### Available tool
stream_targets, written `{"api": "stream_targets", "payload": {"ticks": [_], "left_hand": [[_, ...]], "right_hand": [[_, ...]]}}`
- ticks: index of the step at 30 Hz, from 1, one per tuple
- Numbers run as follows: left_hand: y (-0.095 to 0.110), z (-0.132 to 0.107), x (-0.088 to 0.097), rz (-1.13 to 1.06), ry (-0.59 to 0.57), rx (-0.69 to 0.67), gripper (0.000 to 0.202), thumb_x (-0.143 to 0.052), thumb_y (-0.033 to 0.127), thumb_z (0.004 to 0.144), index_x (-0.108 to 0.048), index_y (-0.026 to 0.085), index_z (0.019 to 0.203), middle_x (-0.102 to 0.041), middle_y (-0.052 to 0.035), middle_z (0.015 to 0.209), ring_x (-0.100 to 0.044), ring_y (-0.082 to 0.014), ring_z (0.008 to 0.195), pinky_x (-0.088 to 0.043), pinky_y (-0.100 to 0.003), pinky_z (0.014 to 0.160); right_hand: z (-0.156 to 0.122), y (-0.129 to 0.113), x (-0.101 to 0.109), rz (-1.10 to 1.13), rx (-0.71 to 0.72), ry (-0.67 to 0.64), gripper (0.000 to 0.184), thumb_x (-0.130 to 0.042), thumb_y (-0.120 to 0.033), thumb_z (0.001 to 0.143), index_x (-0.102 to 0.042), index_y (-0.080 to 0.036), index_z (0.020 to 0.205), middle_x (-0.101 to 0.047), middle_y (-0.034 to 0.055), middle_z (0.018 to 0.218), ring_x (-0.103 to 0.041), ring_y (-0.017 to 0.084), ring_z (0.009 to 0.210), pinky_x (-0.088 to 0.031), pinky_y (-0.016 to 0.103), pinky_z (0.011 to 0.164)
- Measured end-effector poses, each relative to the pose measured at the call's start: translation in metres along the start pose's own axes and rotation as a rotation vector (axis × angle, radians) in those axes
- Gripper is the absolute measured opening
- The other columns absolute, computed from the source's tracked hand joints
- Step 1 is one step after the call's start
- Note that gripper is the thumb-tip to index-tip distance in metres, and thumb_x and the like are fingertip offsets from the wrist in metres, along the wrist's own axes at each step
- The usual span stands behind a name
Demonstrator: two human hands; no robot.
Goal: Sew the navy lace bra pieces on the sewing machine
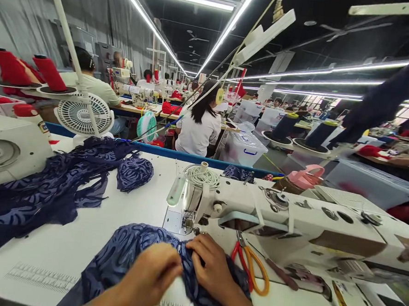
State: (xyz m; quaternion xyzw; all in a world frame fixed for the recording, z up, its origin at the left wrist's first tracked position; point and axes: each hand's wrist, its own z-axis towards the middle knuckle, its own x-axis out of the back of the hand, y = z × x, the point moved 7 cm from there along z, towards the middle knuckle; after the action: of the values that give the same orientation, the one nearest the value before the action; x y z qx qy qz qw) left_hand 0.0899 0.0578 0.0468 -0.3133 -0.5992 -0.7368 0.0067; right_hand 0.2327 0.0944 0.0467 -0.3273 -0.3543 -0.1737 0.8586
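Navy patterned fabric (115, 253) lies bunched on the white sewing table, its top edge close to the presser foot (187, 223) of the sewing machine. My right hand (211, 266) rests on this fabric just in front of the foot, its bent fingers gripping the gathered edge. My left hand (152, 272) is raised over the fabric, slightly blurred, with its fingers curled together. Whatever those fingers may pinch is hidden. Right of my right hand lie scissors (253, 267) with one red and one orange handle, beside a thin tool with a brown handle (283, 274).
Strips of navy fabric (60, 181) cover the table's left side, near a small bundle (135, 172). The machine arm (291, 209) spans the right. A white fan (85, 115) stands behind. Ahead, a person in white (199, 132) sits near plastic bins (244, 148).
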Motion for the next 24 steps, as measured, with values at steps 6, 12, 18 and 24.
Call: {"api": "stream_targets", "payload": {"ticks": [6, 12, 18, 24], "left_hand": [[-0.022, 0.037, 0.043, 0.584, 0.164, 0.080, 0.021, -0.059, 0.027, 0.094, -0.060, 0.018, 0.113, -0.064, -0.0094, 0.112, -0.056, -0.0278, 0.107, -0.042, -0.040, 0.093], [-0.023, 0.048, 0.033, 0.640, 0.096, 0.128, 0.012, -0.067, 0.022, 0.086, -0.063, 0.017, 0.097, -0.068, -0.0070, 0.093, -0.060, -0.0283, 0.094, -0.041, -0.039, 0.084], [-0.012, 0.031, 0.035, 0.619, 0.044, 0.132, 0.010, -0.065, 0.016, 0.085, -0.064, 0.021, 0.093, -0.069, -0.0013, 0.089, -0.065, -0.0203, 0.083, -0.042, -0.026, 0.069], [0.019, 0.002, 0.033, 0.488, 0.342, -0.004, 0.030, -0.038, 0.027, 0.100, -0.067, 0.022, 0.094, -0.061, -0.0059, 0.092, -0.060, -0.0199, 0.078, -0.042, -0.028, 0.067]], "right_hand": [[0.001, -0.002, -0.002, -0.052, -0.027, -0.029, 0.030, -0.040, -0.004, 0.087, -0.064, -0.021, 0.096, -0.061, 0.0038, 0.086, -0.056, 0.018, 0.081, -0.046, 0.031, 0.072], [-0.001, 0.003, 0.005, -0.174, -0.183, -0.099, 0.033, -0.053, -0.011, 0.090, -0.060, -0.019, 0.121, -0.062, 0.0120, 0.111, -0.058, 0.029, 0.101, -0.048, 0.046, 0.088], [-0.003, -0.007, 0.021, -0.210, -0.287, -0.150, 0.009, -0.058, -0.012, 0.089, -0.058, -0.021, 0.087, -0.063, 0.0058, 0.094, -0.062, 0.024, 0.088, -0.050, 0.037, 0.077], [-0.019, -0.083, 0.028, 0.063, -0.260, -0.180, 0.014, -0.052, -0.033, 0.098, -0.063, -0.025, 0.095, -0.068, -0.0012, 0.083, -0.066, 0.016, 0.076, -0.051, 0.025, 0.066]]}}
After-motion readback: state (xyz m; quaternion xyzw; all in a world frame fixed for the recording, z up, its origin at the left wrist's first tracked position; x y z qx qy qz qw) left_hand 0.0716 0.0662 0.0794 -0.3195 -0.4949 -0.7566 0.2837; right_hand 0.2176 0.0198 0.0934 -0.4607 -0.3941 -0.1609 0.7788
